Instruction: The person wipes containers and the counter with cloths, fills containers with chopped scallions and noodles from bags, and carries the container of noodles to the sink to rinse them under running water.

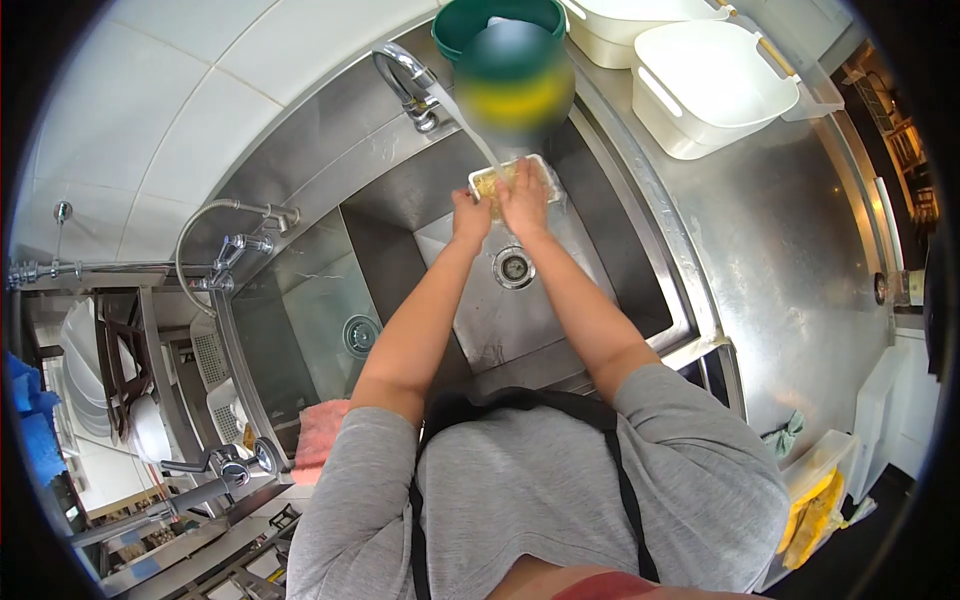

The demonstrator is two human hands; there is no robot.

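A small white rectangular container (541, 164) with pale yellowish contents is held in the right basin of a steel sink (465, 300). Water (468, 128) from the curved tap (405, 70) runs down into it. My left hand (470, 216) grips the container's near left side. Over the contents, my right hand (523, 200) lies with its fingers stretched out; its palm hides part of the container. The basin's drain (514, 267) shows just below my hands. What the yellowish contents are, I cannot make out.
Behind the basin stands a dark green tub (450, 25), partly covered by a blurred patch. White bins (680, 110) sit on the right counter. A second basin with a drain (361, 336), a spray hose (185, 245) and a pink cloth (318, 437) are to the left.
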